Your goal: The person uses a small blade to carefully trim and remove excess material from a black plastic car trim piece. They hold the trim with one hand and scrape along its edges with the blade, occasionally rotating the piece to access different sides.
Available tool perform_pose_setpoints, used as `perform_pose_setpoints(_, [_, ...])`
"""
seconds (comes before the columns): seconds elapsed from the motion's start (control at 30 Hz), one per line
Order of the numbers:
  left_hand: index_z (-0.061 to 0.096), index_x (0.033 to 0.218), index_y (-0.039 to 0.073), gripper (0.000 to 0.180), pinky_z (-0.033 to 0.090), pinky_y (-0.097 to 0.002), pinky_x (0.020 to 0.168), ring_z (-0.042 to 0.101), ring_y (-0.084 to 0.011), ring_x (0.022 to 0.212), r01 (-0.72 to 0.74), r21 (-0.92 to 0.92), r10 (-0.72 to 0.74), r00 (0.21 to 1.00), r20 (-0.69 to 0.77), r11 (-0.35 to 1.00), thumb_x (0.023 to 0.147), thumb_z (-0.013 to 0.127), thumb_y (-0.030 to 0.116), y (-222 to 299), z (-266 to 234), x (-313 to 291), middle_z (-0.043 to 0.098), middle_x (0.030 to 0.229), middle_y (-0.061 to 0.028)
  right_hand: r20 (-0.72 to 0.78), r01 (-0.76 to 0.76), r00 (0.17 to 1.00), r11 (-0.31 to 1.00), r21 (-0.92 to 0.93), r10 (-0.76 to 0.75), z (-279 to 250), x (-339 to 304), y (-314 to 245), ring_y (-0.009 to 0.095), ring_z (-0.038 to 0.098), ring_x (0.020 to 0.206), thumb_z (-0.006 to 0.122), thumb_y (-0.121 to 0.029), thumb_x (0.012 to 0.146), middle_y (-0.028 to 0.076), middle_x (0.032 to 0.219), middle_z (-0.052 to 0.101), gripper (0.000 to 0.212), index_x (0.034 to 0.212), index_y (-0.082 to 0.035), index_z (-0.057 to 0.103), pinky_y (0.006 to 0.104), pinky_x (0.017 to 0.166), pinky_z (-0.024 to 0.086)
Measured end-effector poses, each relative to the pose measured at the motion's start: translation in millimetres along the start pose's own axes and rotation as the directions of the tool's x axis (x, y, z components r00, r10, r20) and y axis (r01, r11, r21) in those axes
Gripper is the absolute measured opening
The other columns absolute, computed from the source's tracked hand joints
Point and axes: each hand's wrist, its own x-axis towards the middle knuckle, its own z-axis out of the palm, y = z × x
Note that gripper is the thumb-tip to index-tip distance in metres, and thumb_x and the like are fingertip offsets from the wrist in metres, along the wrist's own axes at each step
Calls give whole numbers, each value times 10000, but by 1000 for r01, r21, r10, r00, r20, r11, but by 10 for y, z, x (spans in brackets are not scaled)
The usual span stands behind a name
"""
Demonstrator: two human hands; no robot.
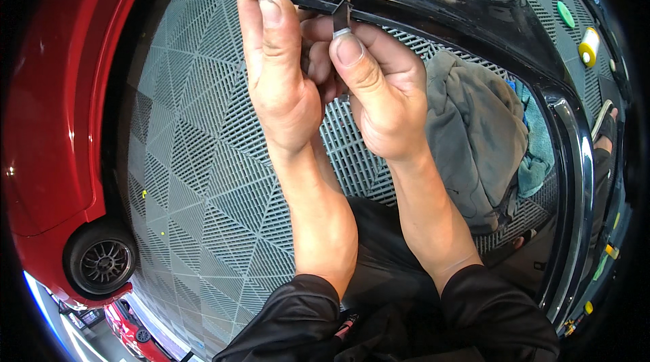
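Observation:
A long, glossy black car trim piece (440, 13) runs from my hands to the right, then bends down along the right side. My left hand (281, 77) is closed round its left end, the thumb pressed near the tip. Between the thumb and fingers of my right hand (389, 98) is a small flat blade (342, 18), its pointed end up against the trim's lower edge. Some fingers of both hands are hidden behind the thumbs and the trim.
A crumpled grey cloth (474, 132) and a teal towel (538, 152) lie inside the trim's bend, on grey grid floor tiles (203, 125). A red car (54, 91) with a dark wheel (105, 264) stands at left. At far right are a yellow-and-white bottle (589, 47) and a green oval piece (565, 14).

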Motion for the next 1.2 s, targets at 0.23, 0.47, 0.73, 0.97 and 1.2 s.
perform_pose_setpoints(0.23, [380, 1471, 29, 524, 624, -369, 918, 727, -316, 1084, -57, -49, 59, 998, 38, 997, 1130, 299, 419, 21, 23, 51, 642, 1259, -362, -2, 16, 1000, 1000, -17, -16, 0, 6, 12, 78, 587, 698, 574, -251, 1080, 40, 844, 661, 330, 1203, 32, 689, 202, 594, 469])
perform_pose_setpoints(0.47, [391, 1450, 19, 513, 621, -368, 919, 728, -311, 1075, -77, -13, 77, 995, 65, 997, 1127, 326, 412, 102, 88, 35, 650, 1250, -354, -32, 66, 997, 998, -2, -66, -1, -65, -6, 89, 591, 700, 583, -231, 1078, 50, 859, 668, 310, 1202, 38, 674, 218, 597, 467])
perform_pose_setpoints(0.73, [403, 1427, 7, 501, 617, -367, 920, 729, -306, 1065, -90, -2, 90, 992, 90, 996, 1125, 357, 403, 153, 149, 41, 658, 1240, -343, 11, 77, 997, 997, 12, -77, -19, -43, -56, 93, 629, 840, 603, -189, 1068, 62, 1008, 705, 298, 1244, 47, 650, 232, 740, 513])
perform_pose_setpoints(0.97, [424, 1390, -3, 484, 609, -366, 922, 731, -302, 1043, -63, 6, 61, 992, 114, 998, 1121, 394, 399, 196, 76, 73, 672, 1225, -329, -1, 87, 996, 991, 99, -88, -8, -56, -29, 99, 645, 902, 603, -190, 1067, 68, 1069, 709, 309, 1266, 42, 650, 228, 788, 528])
perform_pose_setpoints(1.2, [455, 1367, 6, 472, 616, -340, 875, 741, -280, 1004, -169, 141, 164, 985, 46, 975, 1119, 404, 404, 137, 193, 35, 701, 1187, -298, 21, 47, 999, 994, 94, -49, -54, -65, -17, 97, 640, 880, 584, -214, 1077, 64, 1067, 702, 325, 1269, 41, 643, 232, 772, 530])
